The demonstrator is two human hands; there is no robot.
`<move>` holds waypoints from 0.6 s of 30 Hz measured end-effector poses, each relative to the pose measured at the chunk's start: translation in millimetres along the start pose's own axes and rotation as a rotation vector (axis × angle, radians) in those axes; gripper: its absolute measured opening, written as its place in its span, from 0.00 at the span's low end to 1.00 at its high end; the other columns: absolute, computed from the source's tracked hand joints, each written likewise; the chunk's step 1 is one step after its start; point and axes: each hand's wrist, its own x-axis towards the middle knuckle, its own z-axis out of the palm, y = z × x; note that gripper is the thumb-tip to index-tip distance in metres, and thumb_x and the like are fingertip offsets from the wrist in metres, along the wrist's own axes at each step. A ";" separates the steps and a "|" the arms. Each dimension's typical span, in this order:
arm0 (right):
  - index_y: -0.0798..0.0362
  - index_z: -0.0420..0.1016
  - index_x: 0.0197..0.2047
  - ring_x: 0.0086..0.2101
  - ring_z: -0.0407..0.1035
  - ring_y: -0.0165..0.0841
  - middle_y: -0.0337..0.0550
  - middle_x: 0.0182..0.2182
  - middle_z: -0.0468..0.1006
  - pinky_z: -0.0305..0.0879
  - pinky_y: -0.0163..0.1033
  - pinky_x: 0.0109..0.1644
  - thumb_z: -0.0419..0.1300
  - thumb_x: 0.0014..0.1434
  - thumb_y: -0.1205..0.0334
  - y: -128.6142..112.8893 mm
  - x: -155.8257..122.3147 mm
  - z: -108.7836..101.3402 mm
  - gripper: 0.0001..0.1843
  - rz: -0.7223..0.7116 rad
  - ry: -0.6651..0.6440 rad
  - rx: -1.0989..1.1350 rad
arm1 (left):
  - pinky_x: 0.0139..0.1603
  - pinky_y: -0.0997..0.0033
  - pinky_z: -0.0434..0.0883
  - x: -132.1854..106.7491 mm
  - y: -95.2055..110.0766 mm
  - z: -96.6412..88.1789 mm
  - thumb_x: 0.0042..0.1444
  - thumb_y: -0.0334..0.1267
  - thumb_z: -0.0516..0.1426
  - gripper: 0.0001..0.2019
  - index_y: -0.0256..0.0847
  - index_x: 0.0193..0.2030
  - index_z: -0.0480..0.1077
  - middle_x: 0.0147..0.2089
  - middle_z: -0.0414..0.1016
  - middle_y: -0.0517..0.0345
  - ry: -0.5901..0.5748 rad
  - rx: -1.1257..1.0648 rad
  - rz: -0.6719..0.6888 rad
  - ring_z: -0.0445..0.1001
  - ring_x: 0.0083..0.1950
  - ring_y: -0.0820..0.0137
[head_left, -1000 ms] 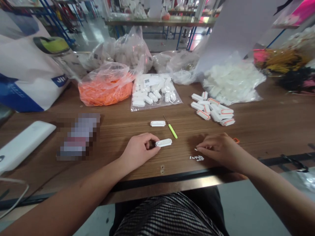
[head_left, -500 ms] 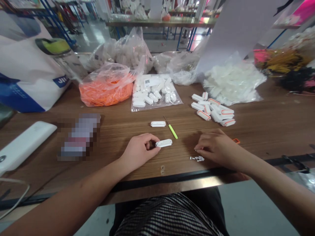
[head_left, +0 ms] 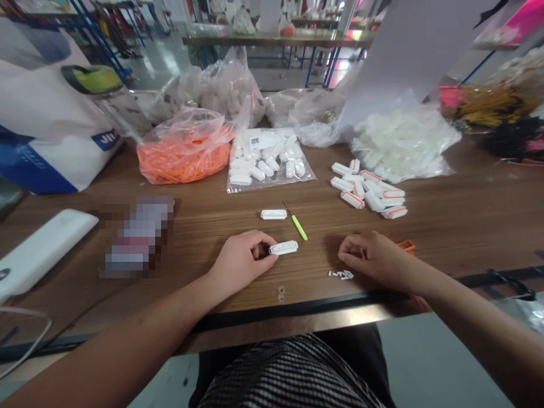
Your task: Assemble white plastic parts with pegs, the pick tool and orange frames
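My left hand (head_left: 240, 260) rests on the wooden table (head_left: 212, 221) and pinches a white plastic connector housing (head_left: 283, 247) by its left end. My right hand (head_left: 374, 256) lies a little to the right, fingers curled in a pinch just above several tiny white pieces (head_left: 340, 275) on the table; what it holds is too small to make out. A second white housing (head_left: 273, 214) and a green-handled pick tool (head_left: 297, 222) lie just beyond my hands. An orange clip (head_left: 406, 245) shows behind my right hand.
A pile of white housings with orange inserts (head_left: 369, 191) sits to the right. Behind are a bag of white housings (head_left: 267, 160), a bag of orange parts (head_left: 183, 150), a bag of white parts (head_left: 402, 141), and a blue-white bag (head_left: 42, 124). A white device (head_left: 40, 249) lies at left.
My right hand has drawn its fingers into a tighter pinch and shifted slightly left and up from the tiny pieces. My left hand and the housing have stayed put.
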 end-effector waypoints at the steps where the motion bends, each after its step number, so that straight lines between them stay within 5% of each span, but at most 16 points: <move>1: 0.51 0.73 0.27 0.22 0.67 0.29 0.36 0.21 0.75 0.59 0.35 0.27 0.56 0.56 0.59 -5.4 0.4 0.5 0.09 -0.002 0.020 0.055 | 0.27 0.75 0.59 0.1 0.3 0.2 0.50 0.35 0.62 0.06 0.43 0.37 0.76 0.22 0.64 0.67 0.002 -0.002 0.000 0.61 0.23 0.76; 9: 0.52 0.73 0.31 0.24 0.64 0.28 0.33 0.20 0.72 0.57 0.39 0.40 0.57 0.61 0.60 -63.7 31.3 25.0 0.08 -0.383 0.204 0.159 | 0.26 0.76 0.58 -1.0 5.3 0.3 0.51 0.35 0.61 0.05 0.42 0.35 0.76 0.22 0.63 0.67 0.006 -0.022 -0.014 0.61 0.23 0.76; 18: 0.52 0.73 0.32 0.24 0.63 0.28 0.34 0.21 0.72 0.52 0.39 0.41 0.57 0.62 0.61 -67.1 47.5 41.8 0.08 -0.505 0.254 0.037 | 0.27 0.75 0.59 -0.9 5.6 1.4 0.51 0.34 0.62 0.04 0.41 0.35 0.76 0.23 0.64 0.66 0.003 -0.026 0.012 0.61 0.24 0.76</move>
